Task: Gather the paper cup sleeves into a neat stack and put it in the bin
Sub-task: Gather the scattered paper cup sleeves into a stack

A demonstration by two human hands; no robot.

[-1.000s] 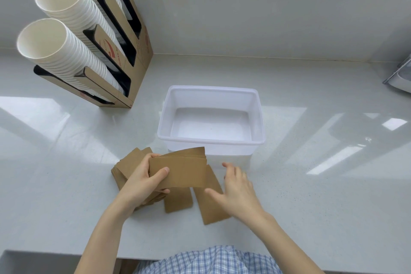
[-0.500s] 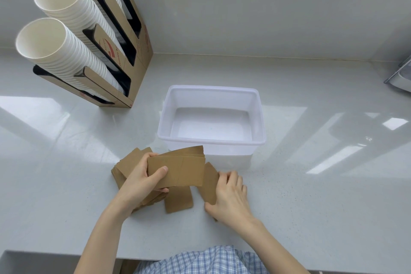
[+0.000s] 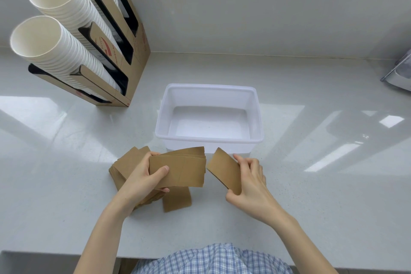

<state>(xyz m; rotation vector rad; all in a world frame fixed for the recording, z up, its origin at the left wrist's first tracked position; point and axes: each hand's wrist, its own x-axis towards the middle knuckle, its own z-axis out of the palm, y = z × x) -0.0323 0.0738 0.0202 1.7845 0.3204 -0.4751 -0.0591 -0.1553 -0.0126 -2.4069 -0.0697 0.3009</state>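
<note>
My left hand (image 3: 142, 178) grips a small stack of brown cup sleeves (image 3: 184, 168), held flat just above the counter. To its right, my right hand (image 3: 250, 181) pinches a single brown sleeve (image 3: 223, 168) lifted off the counter, its near end close to the stack. More loose sleeves (image 3: 127, 162) lie in a heap under and left of my left hand, and one sleeve (image 3: 177, 199) lies flat below the stack. The white plastic bin (image 3: 209, 140) stands empty right behind the sleeves.
A cardboard cup dispenser (image 3: 131, 55) with rows of white paper cups (image 3: 51, 51) leans at the back left. A grey object (image 3: 400, 75) sits at the right edge. The white counter's front edge (image 3: 66, 253) runs along the bottom.
My right hand picked up the single sleeve that lay on the counter and lifted it up beside the stack. The left hand kept its stack nearly still.
</note>
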